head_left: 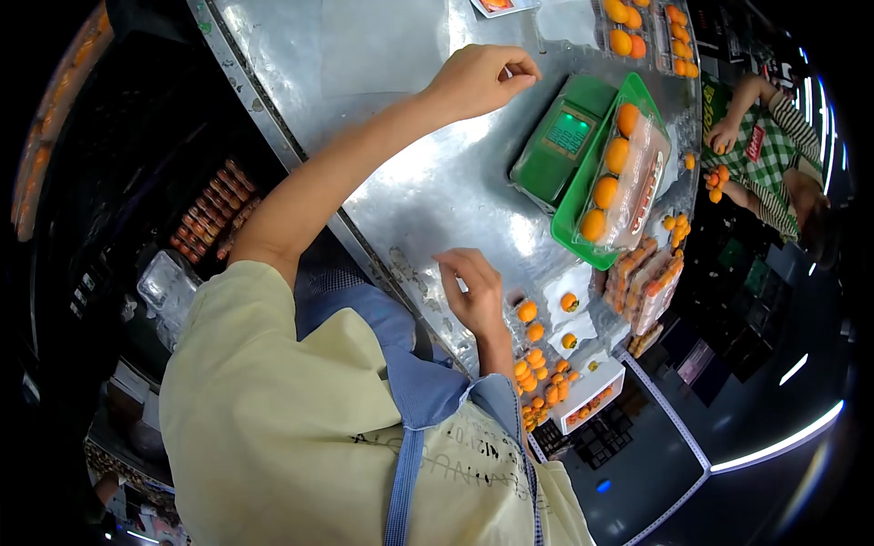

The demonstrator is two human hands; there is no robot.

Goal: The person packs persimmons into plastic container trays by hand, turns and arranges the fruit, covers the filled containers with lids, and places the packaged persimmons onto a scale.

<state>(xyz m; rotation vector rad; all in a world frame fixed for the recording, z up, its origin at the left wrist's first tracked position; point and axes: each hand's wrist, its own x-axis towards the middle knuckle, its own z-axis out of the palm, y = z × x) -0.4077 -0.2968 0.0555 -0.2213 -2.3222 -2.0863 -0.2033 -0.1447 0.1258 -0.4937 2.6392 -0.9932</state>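
Observation:
My left hand (487, 80) is over the metal table, fingers curled and thumb close to the fingertips. Whether anything thin is between them cannot be seen. Nearer my body, my right hand (475, 293) hovers by the table edge with fingers loosely bent and apart, holding nothing visible. Right of both hands stands a green scale (563, 141) with a lit display. On it rests a green tray (566, 221) bearing a clear plastic box (644, 182) with a row of orange fruits (604, 191), which look like persimmons.
Filled fruit boxes (624, 29) lie at the far side, and more are stacked (648, 287) beyond the tray. Loose orange fruits (535, 369) and a white box (590, 400) are at the right end. A co-worker in a green checked apron (769, 141) handles fruit across the table (382, 196).

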